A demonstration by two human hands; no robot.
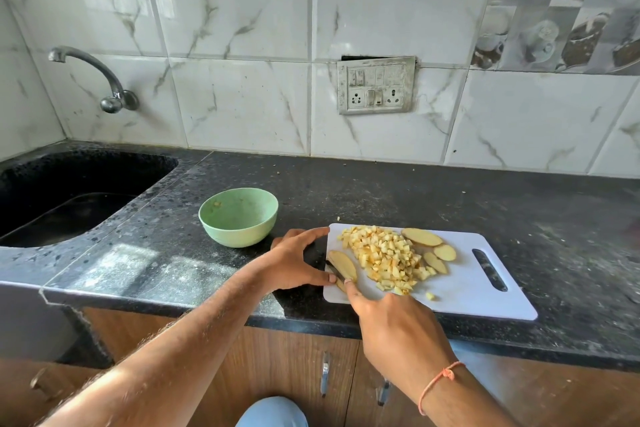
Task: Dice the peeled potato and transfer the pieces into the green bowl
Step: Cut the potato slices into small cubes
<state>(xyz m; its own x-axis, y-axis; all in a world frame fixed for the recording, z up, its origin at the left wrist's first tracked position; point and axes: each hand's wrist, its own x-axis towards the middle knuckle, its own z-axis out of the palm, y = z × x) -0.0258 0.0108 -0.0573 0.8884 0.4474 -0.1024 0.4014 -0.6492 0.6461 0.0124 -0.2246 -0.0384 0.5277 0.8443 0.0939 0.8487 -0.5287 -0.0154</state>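
Observation:
A white cutting board [481, 298] lies on the black counter and carries a pile of diced potato [384, 258]. Three flat potato end slices [420, 237] lie at the pile's far right. Another slice [343, 265] rests at the board's left edge, over a dark knife blade [333, 270]. My right hand [391, 322] grips the knife, its handle hidden in the palm and the index finger stretched toward the blade. My left hand [298, 260] holds the board's left edge between index finger and thumb. The green bowl [239, 229] stands left of the board, holding only a few scraps.
A black sink [69, 204] is sunk into the counter at the left, under a wall tap [93, 80]. A switch and socket plate [375, 85] sits on the tiled wall behind. The counter's front edge runs just below the board, with wooden cabinet doors underneath.

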